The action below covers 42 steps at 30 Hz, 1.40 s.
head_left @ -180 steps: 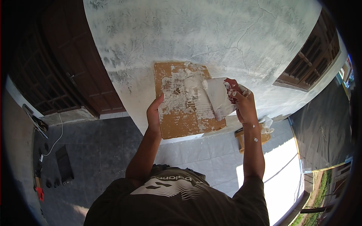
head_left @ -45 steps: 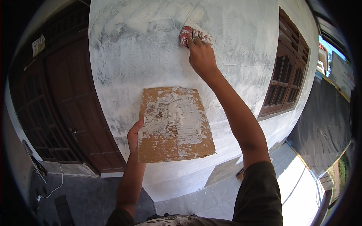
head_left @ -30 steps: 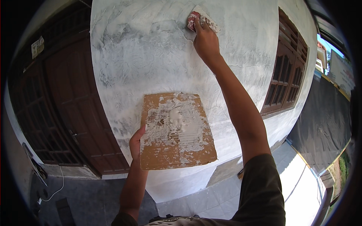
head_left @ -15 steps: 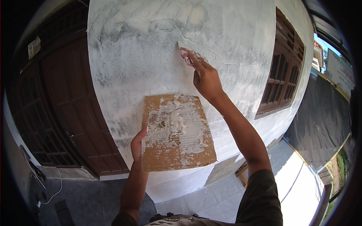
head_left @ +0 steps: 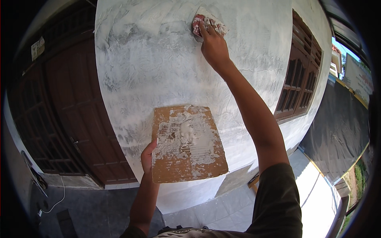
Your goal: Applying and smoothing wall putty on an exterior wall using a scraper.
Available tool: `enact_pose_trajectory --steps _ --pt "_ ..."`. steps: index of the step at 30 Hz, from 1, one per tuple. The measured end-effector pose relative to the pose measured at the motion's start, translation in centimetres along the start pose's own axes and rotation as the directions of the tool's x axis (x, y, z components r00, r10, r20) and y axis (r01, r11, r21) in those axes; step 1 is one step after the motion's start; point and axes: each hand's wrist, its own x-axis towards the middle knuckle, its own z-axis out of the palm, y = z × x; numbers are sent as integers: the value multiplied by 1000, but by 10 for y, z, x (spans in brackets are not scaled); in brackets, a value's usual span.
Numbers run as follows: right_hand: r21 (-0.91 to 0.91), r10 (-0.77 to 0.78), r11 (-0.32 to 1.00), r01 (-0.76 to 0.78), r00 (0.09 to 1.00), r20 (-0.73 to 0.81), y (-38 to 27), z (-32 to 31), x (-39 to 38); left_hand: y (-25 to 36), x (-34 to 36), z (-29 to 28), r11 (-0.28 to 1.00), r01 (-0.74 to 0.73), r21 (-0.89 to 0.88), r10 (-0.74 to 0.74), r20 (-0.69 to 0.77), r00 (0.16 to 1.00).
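At the upper middle of the frame, the right hand (head_left: pixel 215 48) grips a scraper (head_left: pixel 198 26), its fingers bent over the red, putty-smeared part and closed on it with little gap; where the thumb sits cannot be told. The scraper looks laid nearly flat against the wall (head_left: pixel 139 75), tilted, with its pale upper edge toward the top of the frame. The right arm reaches up to it from the lower right, out of a dark sleeve (head_left: pixel 276 198).

Just below the centre of the frame, the left hand (head_left: pixel 147 156) holds a board (head_left: pixel 168 168) by its left edge. The thumb lies along that edge; the other fingers are hidden behind, so how far they spread cannot be told. The board is brown and faces up, with white putty (head_left: pixel 188 133) spread over its middle, a thicker lump near the centre and ridged streaks beside it. It is well apart from the scraper.

Grey and white patches mottle the wall. A brown door (head_left: pixel 87 115) stands at the left of the frame, a brown window (head_left: pixel 299 75) at the right. A black sheet (head_left: pixel 335 127) hangs at the far right. On the dark floor (head_left: pixel 93 206) at lower left lies a white cable (head_left: pixel 63 194).
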Motion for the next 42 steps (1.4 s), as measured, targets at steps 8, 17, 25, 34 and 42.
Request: enact_pose_trajectory --steps 8,17,25,34,42 --pt "39 -19 999 14 991 136 -26 -20 -54 13 -11 -5 999 17 -38 -17 15 1000" --pt "628 446 277 -727 676 586 -88 -149 -138 -14 -27 -48 999 -9 40 12 -75 997" --pt "216 298 -400 -891 97 950 -67 -150 -219 -40 -24 -59 997 -27 68 37 -150 988" --pt "214 219 -384 -898 137 966 -10 -187 -272 -117 -35 -31 997 42 62 -37 -87 996" --pt "80 34 -478 -875 72 997 87 -327 -361 -290 -91 38 991 128 48 -123 -96 988"
